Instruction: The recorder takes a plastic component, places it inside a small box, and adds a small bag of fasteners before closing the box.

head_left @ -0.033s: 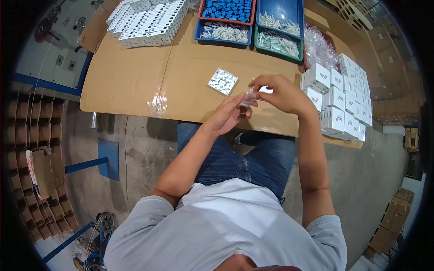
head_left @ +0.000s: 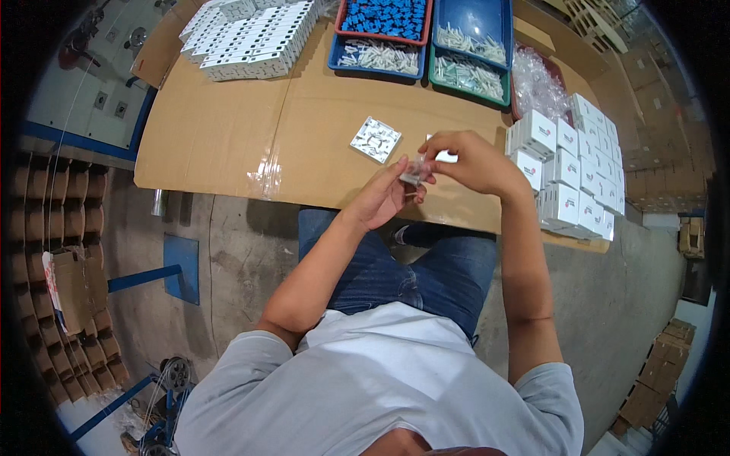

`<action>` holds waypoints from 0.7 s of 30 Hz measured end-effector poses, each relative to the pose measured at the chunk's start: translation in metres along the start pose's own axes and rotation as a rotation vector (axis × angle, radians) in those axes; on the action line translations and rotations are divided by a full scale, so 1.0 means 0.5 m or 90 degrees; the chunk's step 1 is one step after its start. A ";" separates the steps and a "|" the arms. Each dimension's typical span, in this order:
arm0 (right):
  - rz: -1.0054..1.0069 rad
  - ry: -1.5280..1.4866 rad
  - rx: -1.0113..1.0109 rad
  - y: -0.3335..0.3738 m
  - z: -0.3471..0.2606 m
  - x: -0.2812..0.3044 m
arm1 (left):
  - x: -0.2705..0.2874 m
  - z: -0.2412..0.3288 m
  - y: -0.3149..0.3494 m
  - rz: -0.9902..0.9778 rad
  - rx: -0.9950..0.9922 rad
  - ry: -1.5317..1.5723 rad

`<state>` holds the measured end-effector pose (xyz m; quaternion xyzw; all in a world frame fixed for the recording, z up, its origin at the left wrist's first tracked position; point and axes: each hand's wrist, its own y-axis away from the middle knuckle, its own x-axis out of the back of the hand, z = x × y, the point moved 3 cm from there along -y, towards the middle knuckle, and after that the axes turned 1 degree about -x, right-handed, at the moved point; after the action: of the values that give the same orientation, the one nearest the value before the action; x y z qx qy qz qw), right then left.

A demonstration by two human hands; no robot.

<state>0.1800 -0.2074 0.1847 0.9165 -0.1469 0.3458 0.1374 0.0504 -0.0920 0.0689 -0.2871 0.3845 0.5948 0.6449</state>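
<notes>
Both my hands are over the near edge of the cardboard-covered table, around a small clear plastic bag. My left hand has its fingers closed on the bag from the left. From the right, my right hand pinches the bag's upper edge. Small pale pieces seem to be in or under the bag, too small to make out. Just beyond my left hand lies a white square plastic part with grey details on its upper side. A white thing shows behind my right fingers, mostly covered.
White boxes are stacked at the right. Flat white units stand in rows far left. Along the back are a red tray of blue pieces, a blue tray and a green tray of small bags, and a heap of clear bags.
My right hand has shifted slightly down and left at the bag, and more of the clear bag shows between my fingers. The white part on the table stays in place.
</notes>
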 end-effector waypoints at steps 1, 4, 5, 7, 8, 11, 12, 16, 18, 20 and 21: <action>-0.042 0.036 0.009 -0.006 0.003 -0.010 | 0.006 -0.005 0.002 0.001 0.030 0.058; -0.051 -0.013 -0.011 -0.025 0.010 -0.024 | 0.036 -0.011 -0.001 0.020 0.006 -0.012; -0.035 -0.059 -0.031 -0.033 0.014 -0.024 | 0.044 -0.013 -0.002 0.019 0.005 -0.036; -0.013 -0.096 -0.028 -0.050 0.009 -0.023 | 0.077 -0.031 -0.007 0.026 0.018 0.003; 0.014 -0.135 -0.026 -0.058 0.006 -0.023 | 0.095 -0.042 -0.007 0.031 0.035 0.040; 0.026 -0.074 -0.032 -0.094 0.032 -0.022 | 0.133 -0.069 -0.015 -0.042 0.119 0.093; 0.032 -0.063 -0.072 -0.112 0.045 -0.024 | 0.141 -0.073 -0.021 -0.074 0.130 0.096; 0.242 0.049 0.042 -0.205 0.127 -0.055 | 0.177 -0.091 -0.048 -0.123 0.198 0.201; 0.332 0.144 0.084 -0.272 0.167 -0.057 | 0.165 -0.082 -0.056 -0.114 0.217 0.205; 0.342 0.165 0.036 -0.345 0.197 -0.058 | 0.160 -0.077 -0.053 -0.111 0.236 0.210; 0.340 0.167 0.029 -0.379 0.233 -0.054 | 0.156 -0.082 -0.054 -0.114 0.241 0.215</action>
<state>0.2990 -0.0697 0.0537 0.7957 -0.3562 0.4883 0.0390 0.0704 -0.0870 -0.0208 -0.2897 0.5642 0.3965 0.6637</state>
